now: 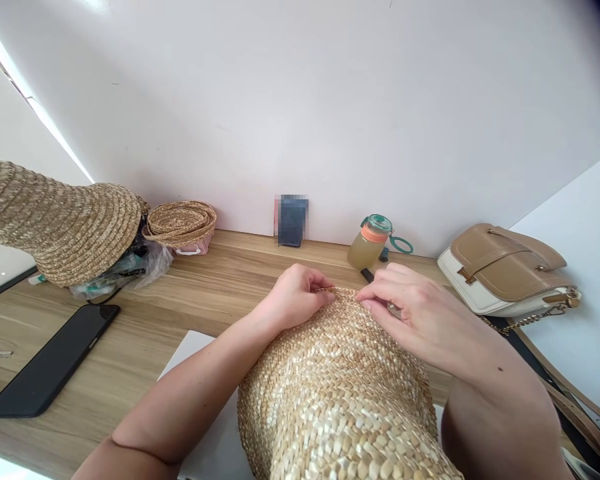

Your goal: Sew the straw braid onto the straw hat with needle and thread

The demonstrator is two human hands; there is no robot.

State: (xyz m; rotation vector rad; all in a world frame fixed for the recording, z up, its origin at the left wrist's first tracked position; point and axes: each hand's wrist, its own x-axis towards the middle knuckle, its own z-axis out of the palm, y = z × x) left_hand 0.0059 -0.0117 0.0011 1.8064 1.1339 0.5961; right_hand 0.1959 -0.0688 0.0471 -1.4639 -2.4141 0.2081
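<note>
A woven straw piece (337,380), pale gold and domed like a hat crown, rises from the bottom of the view toward the wall. My left hand (297,293) pinches its far edge from the left, fingers curled on the braid. My right hand (420,313) grips the same edge from the right, thumb and fingers closed on the straw. The two hands nearly meet at the top rim. A white sheet (195,350) lies under the piece on the wooden table (145,333).
A black phone (55,360) lies at the left. Stacked straw hats (60,223) and a coil of straw braid (181,223) sit at the back left over a plastic bag. A bottle (370,241) and a dark card stand by the wall. A tan-and-white handbag (505,270) rests at the right.
</note>
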